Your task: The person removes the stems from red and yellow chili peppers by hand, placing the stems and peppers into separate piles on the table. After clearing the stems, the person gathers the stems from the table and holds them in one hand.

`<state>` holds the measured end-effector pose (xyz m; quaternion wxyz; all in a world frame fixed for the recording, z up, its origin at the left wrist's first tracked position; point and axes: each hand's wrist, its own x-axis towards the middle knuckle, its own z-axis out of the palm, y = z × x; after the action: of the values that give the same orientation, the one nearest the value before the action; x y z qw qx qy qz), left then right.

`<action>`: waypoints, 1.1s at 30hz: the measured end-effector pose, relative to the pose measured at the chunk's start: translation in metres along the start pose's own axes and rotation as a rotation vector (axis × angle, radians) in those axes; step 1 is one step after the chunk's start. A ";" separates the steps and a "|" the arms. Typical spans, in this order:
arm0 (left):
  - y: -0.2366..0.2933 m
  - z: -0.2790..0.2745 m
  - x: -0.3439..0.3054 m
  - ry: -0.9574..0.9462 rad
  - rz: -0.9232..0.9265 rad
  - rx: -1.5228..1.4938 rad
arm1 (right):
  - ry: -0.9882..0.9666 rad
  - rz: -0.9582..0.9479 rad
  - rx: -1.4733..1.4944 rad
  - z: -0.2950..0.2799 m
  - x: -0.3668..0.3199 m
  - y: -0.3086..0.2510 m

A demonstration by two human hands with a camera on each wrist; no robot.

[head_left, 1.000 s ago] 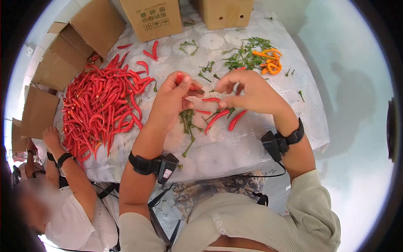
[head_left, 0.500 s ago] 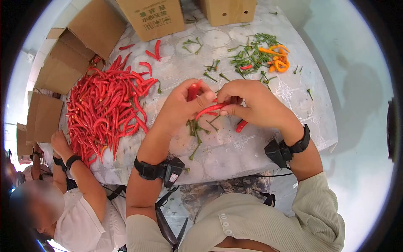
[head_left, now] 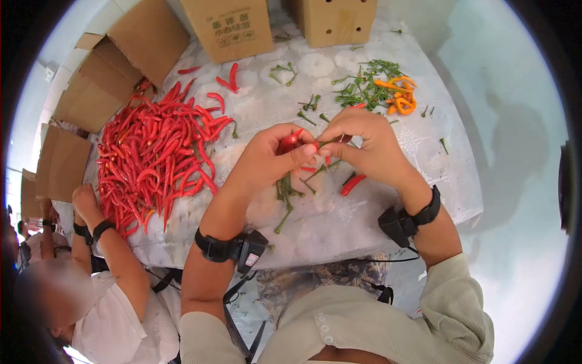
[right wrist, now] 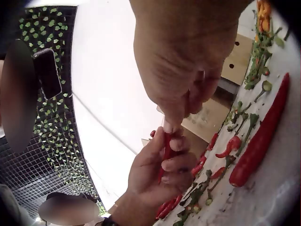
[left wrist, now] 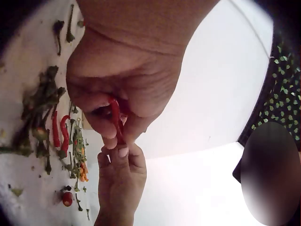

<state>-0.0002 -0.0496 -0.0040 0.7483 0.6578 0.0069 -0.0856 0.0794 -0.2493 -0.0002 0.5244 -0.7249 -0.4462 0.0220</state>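
Note:
My left hand (head_left: 260,158) holds red chili peppers (head_left: 290,141) in its curled fingers, their ends showing above the thumb. Close against it, my right hand (head_left: 373,145) pinches the green stem end of a chili between thumb and forefinger. Both hands' fingertips meet there, over the table. From the right wrist view, a red chili (right wrist: 167,151) lies along the left palm, its top at the right fingertips. Below the hands, a cluster of green stems (head_left: 284,191) and a loose red chili (head_left: 352,185) lie on the cloth.
A large heap of red chilies (head_left: 154,158) covers the table's left side. Green stems (head_left: 367,85) and orange peppers (head_left: 400,97) lie at the back right. Cardboard boxes (head_left: 233,30) stand behind. At the left, another person's hand (head_left: 86,203) is beside the heap.
The right hand, apart from the left with spread fingers a second ago, picked up a red chili from the table and brought it to the left hand. Its fingers now pinch the stem end.

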 end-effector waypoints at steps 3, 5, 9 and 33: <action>-0.005 -0.001 0.004 0.007 0.014 0.014 | 0.063 -0.008 0.003 0.001 0.000 0.000; -0.006 -0.008 0.005 -0.018 0.006 0.031 | 0.031 -0.003 0.028 0.000 -0.001 0.002; -0.001 -0.006 0.001 -0.075 -0.033 0.031 | -0.033 -0.007 0.090 -0.004 -0.001 0.002; -0.012 -0.004 0.005 -0.007 -0.074 0.196 | -0.108 -0.048 -0.185 0.006 -0.007 0.015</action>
<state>0.0031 -0.0480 -0.0166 0.6768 0.7267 0.0202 -0.1159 0.0816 -0.2508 -0.0176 0.4309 -0.7570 -0.4911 0.0072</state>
